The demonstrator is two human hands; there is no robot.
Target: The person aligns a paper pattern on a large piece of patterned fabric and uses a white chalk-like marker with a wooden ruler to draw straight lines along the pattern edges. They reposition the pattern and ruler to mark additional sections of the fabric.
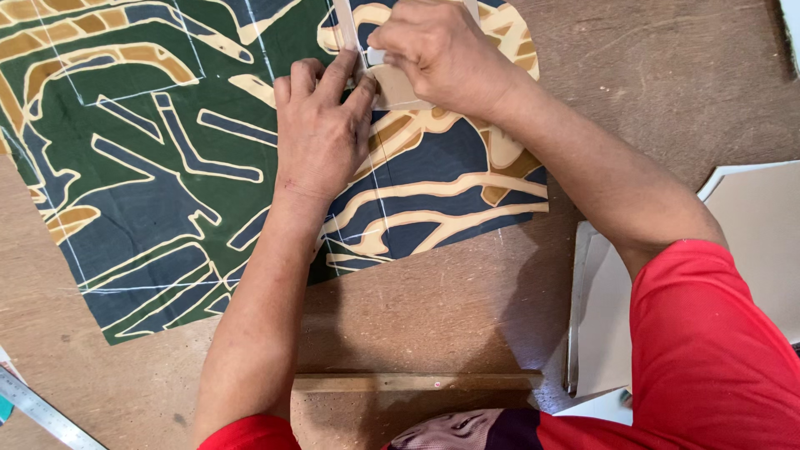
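Left hand (321, 133) pressed flat, fingers (337, 75) released and spread, on a patterned green, navy and tan cloth (158, 192) laid over the brown counter (433, 308), fingertips touching the edge of a beige card template (398, 90). Right hand (437, 50) just beside it, fingers (385, 37) clenched on a small white piece of chalk (376, 57) held against the template's upper left edge. Beyond the cloth: wooden strip (417, 382) along the near edge, metal ruler (37, 410) at lower left, pale card sheets (758, 225) at right.

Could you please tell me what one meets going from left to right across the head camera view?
Metal ruler → patterned cloth → left hand → right hand → stack of pale card sheets → red sleeve.
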